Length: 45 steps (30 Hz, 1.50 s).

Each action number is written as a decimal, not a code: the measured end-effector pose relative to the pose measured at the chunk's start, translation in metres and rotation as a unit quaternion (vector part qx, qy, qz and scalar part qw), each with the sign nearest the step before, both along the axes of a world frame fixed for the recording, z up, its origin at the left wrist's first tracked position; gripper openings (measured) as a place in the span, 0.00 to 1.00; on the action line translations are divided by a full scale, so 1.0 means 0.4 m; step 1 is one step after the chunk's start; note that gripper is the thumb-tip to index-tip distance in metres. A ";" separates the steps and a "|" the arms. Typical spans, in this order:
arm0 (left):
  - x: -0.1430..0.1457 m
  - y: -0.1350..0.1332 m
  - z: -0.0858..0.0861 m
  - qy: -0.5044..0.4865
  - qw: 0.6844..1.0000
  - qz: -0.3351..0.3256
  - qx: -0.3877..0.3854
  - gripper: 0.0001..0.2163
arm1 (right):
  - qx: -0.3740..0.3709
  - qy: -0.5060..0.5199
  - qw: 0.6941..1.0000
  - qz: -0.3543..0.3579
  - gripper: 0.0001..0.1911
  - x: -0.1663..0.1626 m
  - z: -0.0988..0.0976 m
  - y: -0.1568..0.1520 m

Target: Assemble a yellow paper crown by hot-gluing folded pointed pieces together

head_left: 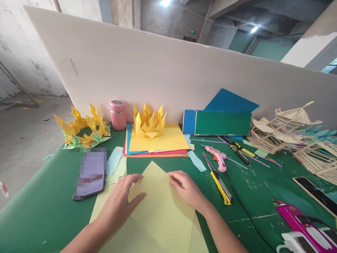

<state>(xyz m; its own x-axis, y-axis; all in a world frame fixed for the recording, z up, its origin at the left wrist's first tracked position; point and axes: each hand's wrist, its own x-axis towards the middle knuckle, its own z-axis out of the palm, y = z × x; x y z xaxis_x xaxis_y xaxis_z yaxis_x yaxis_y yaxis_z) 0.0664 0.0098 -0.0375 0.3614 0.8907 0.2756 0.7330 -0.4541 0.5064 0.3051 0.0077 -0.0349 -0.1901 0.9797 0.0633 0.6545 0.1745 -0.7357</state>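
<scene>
A pale yellow-green paper sheet [160,211] lies on the green table [39,214] in front of me, folded over so a point faces away. My left hand [121,198] lies flat on its left side, fingers stretched out and thumb apart. My right hand [188,189] presses on the fold's right edge with its fingers curled down onto the paper. Neither hand has anything lifted.
A phone [91,174] lies left of the paper. Behind are a stack of coloured sheets [158,146] with a yellow paper crown [149,121], more folded crowns [83,130], a pink cup [117,115]. Right: yellow utility knife [219,181], pink glue gun [218,158], stick models [286,130].
</scene>
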 end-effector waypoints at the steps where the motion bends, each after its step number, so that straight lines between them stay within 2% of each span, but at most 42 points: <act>1: 0.001 -0.003 0.011 0.002 1.000 0.004 -0.018 0.08 | 0.005 -0.014 1.000 0.013 0.12 0.001 0.006 -0.002; 4: -0.007 -0.013 0.042 0.056 0.995 0.011 -0.077 0.08 | 0.008 -0.059 0.997 0.044 0.13 -0.003 0.020 -0.009; 8: -0.039 -0.034 0.055 0.139 0.985 0.004 -0.106 0.18 | -0.044 -0.112 0.990 0.080 0.36 -0.019 0.035 -0.021; 9: -0.049 -0.039 0.051 0.147 0.984 -0.007 -0.096 0.19 | -0.058 -0.121 0.988 0.080 0.38 -0.024 0.039 -0.023; 13: -0.071 -0.047 0.007 0.169 0.985 -0.036 -0.016 0.22 | -0.088 -0.134 0.985 0.066 0.31 -0.043 0.056 -0.028; 16: -0.060 -0.042 -0.027 0.147 0.986 -0.066 0.051 0.35 | -0.100 -0.134 0.983 0.072 0.25 -0.052 0.058 -0.026; 18: -0.042 -0.037 -0.030 0.137 0.984 -0.099 0.054 0.42 | -0.099 -0.132 0.982 0.088 0.19 -0.052 0.055 -0.024; 20: -0.018 -0.029 -0.008 0.141 0.982 -0.123 0.016 0.40 | -0.097 -0.119 0.983 0.103 0.13 -0.046 0.057 -0.023; 22: 0.009 -0.018 0.035 0.145 0.983 -0.106 -0.043 0.34 | -0.114 -0.086 0.984 0.108 0.09 -0.034 0.067 -0.024; 25: 0.049 0.011 0.110 0.169 0.968 -0.094 -0.162 0.22 | -0.161 -0.036 0.981 0.104 0.12 -0.011 0.090 -0.025; 27: 0.069 0.039 0.148 0.170 0.960 -0.105 -0.197 0.19 | -0.160 -0.040 0.982 0.095 0.15 0.003 0.101 -0.024; 29: 0.084 0.066 0.168 0.164 0.954 -0.120 -0.220 0.18 | -0.144 -0.078 0.982 0.092 0.10 0.013 0.107 -0.020; 31: 0.093 0.087 0.170 0.152 0.949 -0.156 -0.227 0.13 | -0.131 -0.114 0.980 0.099 0.04 0.017 0.111 -0.014; 34: 0.105 0.106 0.156 0.145 0.952 -0.187 -0.195 0.12 | -0.110 -0.124 0.982 0.086 0.07 0.013 0.122 -0.004; 36: 0.111 0.115 0.146 0.135 0.957 -0.180 -0.184 0.14 | -0.090 -0.116 0.987 0.064 0.11 0.008 0.130 0.004; 39: 0.108 0.131 0.137 0.116 0.964 -0.142 -0.193 0.13 | -0.062 -0.122 0.990 0.026 0.11 0.013 0.135 0.018; 42: 0.091 0.154 0.133 0.068 0.971 -0.097 -0.206 0.11 | -0.038 -0.113 0.991 -0.058 0.12 0.052 0.123 0.035; 44: 0.078 0.171 0.129 -0.001 0.972 -0.055 -0.229 0.10 | -0.046 -0.040 0.991 -0.120 0.18 0.093 0.108 0.045; 45: 0.073 0.179 0.126 -0.036 0.969 -0.031 -0.243 0.10 | -0.056 0.033 0.990 -0.126 0.22 0.114 0.100 0.048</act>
